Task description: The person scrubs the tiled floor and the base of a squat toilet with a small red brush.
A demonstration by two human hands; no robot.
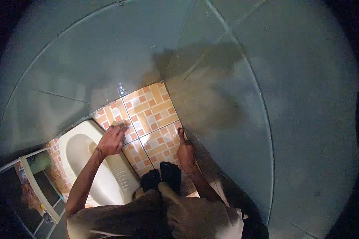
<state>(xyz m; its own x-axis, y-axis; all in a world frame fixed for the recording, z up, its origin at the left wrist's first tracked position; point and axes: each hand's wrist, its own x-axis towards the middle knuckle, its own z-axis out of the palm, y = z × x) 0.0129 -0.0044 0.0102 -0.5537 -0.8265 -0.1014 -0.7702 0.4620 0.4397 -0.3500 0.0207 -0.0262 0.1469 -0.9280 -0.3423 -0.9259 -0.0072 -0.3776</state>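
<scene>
My left hand (pixel 113 140) is low over the patterned floor tiles (pixel 149 107), beside the right rim of a cream squat toilet (pixel 87 159). Its fingers are bent and closed, and a small pale yellowish patch shows at the fingertips; what it is I cannot make out. Near the line where the tiles meet the grey wall, my right hand (pixel 186 150) has one finger stretched out along the floor. The rest of its fingers are partly hidden, and nothing shows in it. Light glints off the tiles between the two hands.
Bluish-grey walls (pixel 307 99) close in ahead and on the right, with brownish stains near the corner. A pale-framed rack (pixel 36 187) holding a green container (pixel 42 162) stands at the left. Two dark-covered feet (pixel 170 175) are on the tiles below my hands.
</scene>
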